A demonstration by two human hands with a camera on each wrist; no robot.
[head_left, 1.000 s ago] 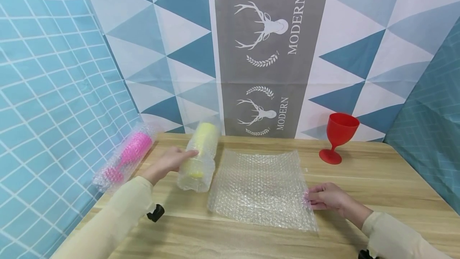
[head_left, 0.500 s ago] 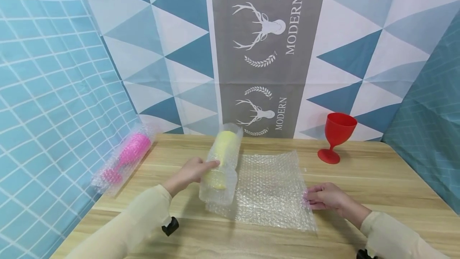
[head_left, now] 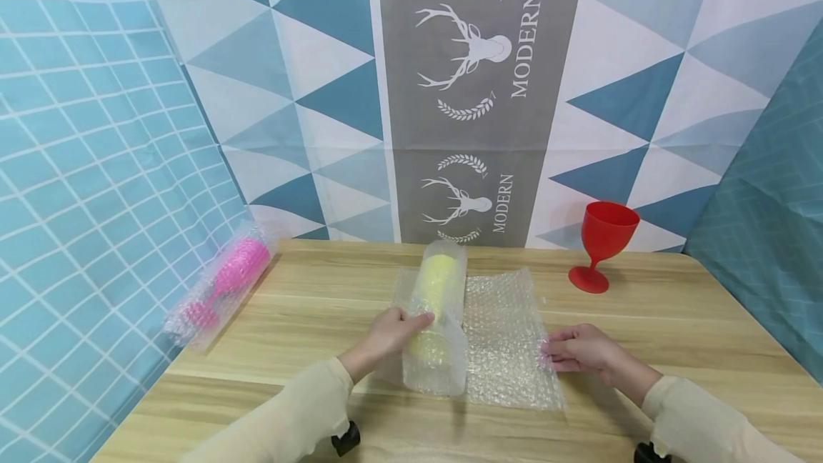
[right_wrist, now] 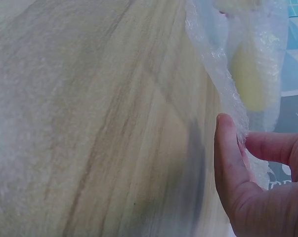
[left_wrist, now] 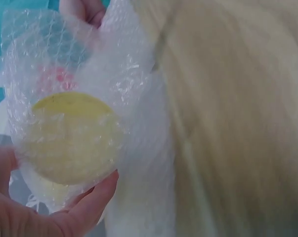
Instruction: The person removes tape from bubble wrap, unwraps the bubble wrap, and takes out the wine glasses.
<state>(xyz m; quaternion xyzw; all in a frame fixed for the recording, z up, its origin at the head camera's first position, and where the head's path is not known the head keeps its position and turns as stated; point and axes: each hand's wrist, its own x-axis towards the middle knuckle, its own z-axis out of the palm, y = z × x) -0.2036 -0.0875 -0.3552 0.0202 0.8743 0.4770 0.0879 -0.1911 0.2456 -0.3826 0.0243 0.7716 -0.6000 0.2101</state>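
The left hand (head_left: 395, 334) was clamped round the near part of a yellow cup-shaped object (head_left: 439, 288) rolled in clear bubble wrap, thumb on the upper side. In the left wrist view, the object's round yellow disc (left_wrist: 72, 140) showed through the wrap between thumb and fingers. From that grip the roll slanted away toward the far edge of the pale wood-grain table (head_left: 289, 327). Just right of it, a flat, clear bubble-wrap sheet (head_left: 504, 349) spread toward the right hand (head_left: 585, 352), whose thumb and fingers pinched its right edge. The roll covered part of the sheet; whether they touched cannot be told. Beyond the right hand's grip stood a red plastic goblet (head_left: 607, 234), upright. Well left of the left hand's grip lay a bubble-wrapped pink goblet (head_left: 231, 277).
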